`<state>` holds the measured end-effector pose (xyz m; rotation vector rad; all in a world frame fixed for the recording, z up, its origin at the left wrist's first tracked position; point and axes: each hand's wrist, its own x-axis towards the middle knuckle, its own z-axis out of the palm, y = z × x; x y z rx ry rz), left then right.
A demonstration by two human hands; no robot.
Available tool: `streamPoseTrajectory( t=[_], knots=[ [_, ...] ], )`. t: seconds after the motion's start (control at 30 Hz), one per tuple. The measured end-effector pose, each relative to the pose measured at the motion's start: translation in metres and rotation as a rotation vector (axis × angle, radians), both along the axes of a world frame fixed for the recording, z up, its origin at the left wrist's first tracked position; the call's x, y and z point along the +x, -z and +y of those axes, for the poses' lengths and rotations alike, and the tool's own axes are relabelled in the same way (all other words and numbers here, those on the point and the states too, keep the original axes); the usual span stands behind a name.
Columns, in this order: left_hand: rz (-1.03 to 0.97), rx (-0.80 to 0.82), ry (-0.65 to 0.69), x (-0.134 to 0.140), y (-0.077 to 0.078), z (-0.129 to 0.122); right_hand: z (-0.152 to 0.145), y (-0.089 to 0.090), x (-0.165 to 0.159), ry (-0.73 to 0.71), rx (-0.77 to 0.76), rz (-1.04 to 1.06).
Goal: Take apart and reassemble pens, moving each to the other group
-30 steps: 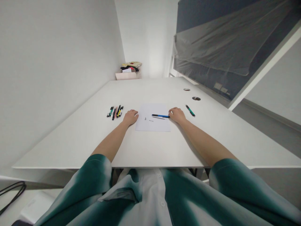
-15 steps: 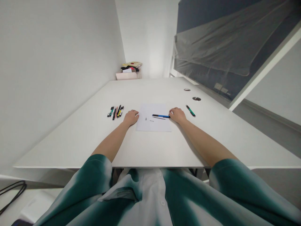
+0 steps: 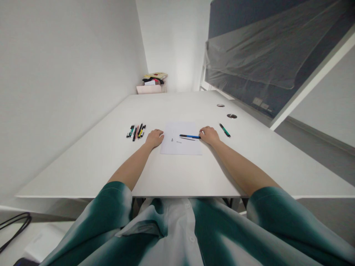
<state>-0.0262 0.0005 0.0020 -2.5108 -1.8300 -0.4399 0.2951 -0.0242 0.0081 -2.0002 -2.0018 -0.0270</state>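
Note:
A white sheet of paper point(image 3: 177, 149) lies on the table between my hands. On it are a blue pen barrel point(image 3: 189, 136), a thin dark refill point(image 3: 188, 139), a small spring point(image 3: 179, 142) and a tiny grey pen tip point(image 3: 172, 140). My left hand point(image 3: 154, 138) rests open at the sheet's left edge, thumb apart from the fingers. On the right edge lies my right hand point(image 3: 209, 135), open and loosely bent, beside the barrel's dark end. Whether it touches that end I cannot tell. Neither hand is lifting anything.
Several pens point(image 3: 136, 132) lie grouped left of my left hand. A green and black pen point(image 3: 225, 130) is right of my right hand. Two round metal-rimmed inserts point(image 3: 232, 116) sit at the white table's point(image 3: 177, 175) right side. A pink box point(image 3: 149, 89) with items stands far back.

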Motion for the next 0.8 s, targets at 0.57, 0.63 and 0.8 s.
streamPoseTrajectory(
  t=[0.57, 0.63, 0.8],
  knots=[
    [0.011, -0.03, -0.004, 0.001, -0.0022, -0.0008, -0.0006, -0.0034, 0.0001, -0.008, -0.031, -0.003],
    [0.014, -0.029, -0.002, 0.0008, -0.0022, -0.0008, -0.001, -0.0036, -0.0002, -0.005, -0.03, -0.002],
    [0.011, -0.013, 0.002, 0.0009, -0.0025, -0.0017, -0.0017, -0.0033, -0.0005, -0.005, -0.017, 0.009]
  ],
)
